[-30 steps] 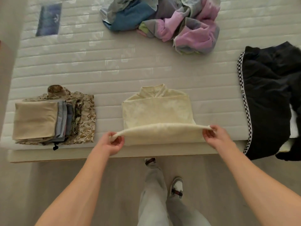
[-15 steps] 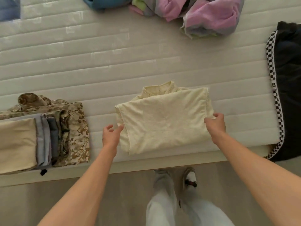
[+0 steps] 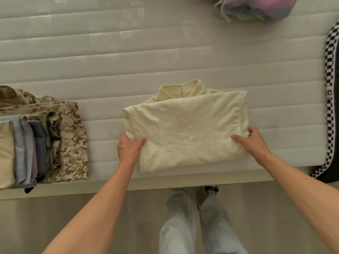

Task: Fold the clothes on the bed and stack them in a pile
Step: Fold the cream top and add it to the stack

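A pale cream embroidered garment (image 3: 185,131), folded into a rough rectangle with its beaded stand-up collar poking out at the far edge, lies on the white quilted mattress (image 3: 146,52) close to the near edge, straight in front of the person. Both bare hands are on it. The left hand (image 3: 129,150) clasps the near left corner, thumb lying on top of the cloth and fingers wrapped around the folded edge. The right hand (image 3: 252,142) grips the right side near the beaded hem, thumb pressed flat on top and fingers curled past the edge (whether they reach underneath, I cannot tell). The two hands are well apart, one at each side of the fold.

Off to the left, near the same edge of the mattress, sits a stack of folded clothes (image 3: 42,143): a tan and brown camouflage piece at the bottom, then grey and blue layers, with a beige one on top, partly cut off by the frame. At the far right a black garment with a black-and-white checkered trim (image 3: 330,99) hangs over the mattress edge. At the top right is a crumpled pink and purple bundle of fabric (image 3: 256,8). Below, the person's pale blue trousers (image 3: 192,226) stand on a grey floor.
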